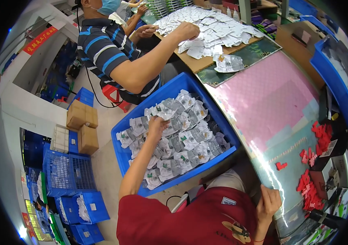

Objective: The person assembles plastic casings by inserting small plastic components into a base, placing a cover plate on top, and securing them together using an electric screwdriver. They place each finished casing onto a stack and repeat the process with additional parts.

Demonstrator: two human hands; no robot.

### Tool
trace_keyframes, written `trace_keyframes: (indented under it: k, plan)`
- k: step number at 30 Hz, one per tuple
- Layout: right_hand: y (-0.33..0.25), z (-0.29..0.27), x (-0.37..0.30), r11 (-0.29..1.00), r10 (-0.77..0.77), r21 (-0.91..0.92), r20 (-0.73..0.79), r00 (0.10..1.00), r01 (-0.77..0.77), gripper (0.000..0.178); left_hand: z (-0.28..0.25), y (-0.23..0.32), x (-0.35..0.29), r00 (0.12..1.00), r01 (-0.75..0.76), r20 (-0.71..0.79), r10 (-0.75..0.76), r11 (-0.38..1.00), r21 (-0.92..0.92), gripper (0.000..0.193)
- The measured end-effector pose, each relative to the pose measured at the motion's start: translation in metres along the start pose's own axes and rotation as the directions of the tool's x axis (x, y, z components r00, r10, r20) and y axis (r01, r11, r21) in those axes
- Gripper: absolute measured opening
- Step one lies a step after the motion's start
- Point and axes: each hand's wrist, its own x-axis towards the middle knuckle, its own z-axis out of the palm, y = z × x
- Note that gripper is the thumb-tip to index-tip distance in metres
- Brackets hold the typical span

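Note:
My left hand (pixel 156 127) reaches into a large blue bin (pixel 130 166), its fingers closed on the edge of a grey-and-white plastic shell piece (pixel 167 108). Rows of similar pieces (pixel 190 139), some with small green parts, fill the bin around it. My right hand (pixel 269 202) rests by the near edge of the worktable (pixel 259 163), fingers loosely extended, with nothing visible in them. Small red plastic parts (pixel 281 166) lie on the tabletop beyond it.
A co-worker in a striped shirt (pixel 108 53) reaches over a heap of white pieces (pixel 212 30) at the far end. One loose shell piece (pixel 228 63) lies on the table. A dark boxy device (pixel 327 175) stands right; cartons (pixel 87 139) and blue crates (pixel 66 171) stand left.

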Motion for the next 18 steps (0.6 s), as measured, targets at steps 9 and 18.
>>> trace_keyframes:
  k: [9, 18]
  plan:
    - [0.002, -0.023, 0.0, 0.975, 0.141, 0.183, -0.052, 0.989, -0.129, 0.026, 0.13, 0.037, -0.176, 0.623, 0.443, 0.779, -0.065, 0.851, -0.283, 0.045]
    - [-0.026, -0.106, 0.024, 0.991, 0.13, 0.018, -0.307, 0.943, -0.131, 0.027, 0.258, 0.018, -0.283, 0.083, 0.512, 0.993, -0.082, 0.858, 0.028, 0.046]
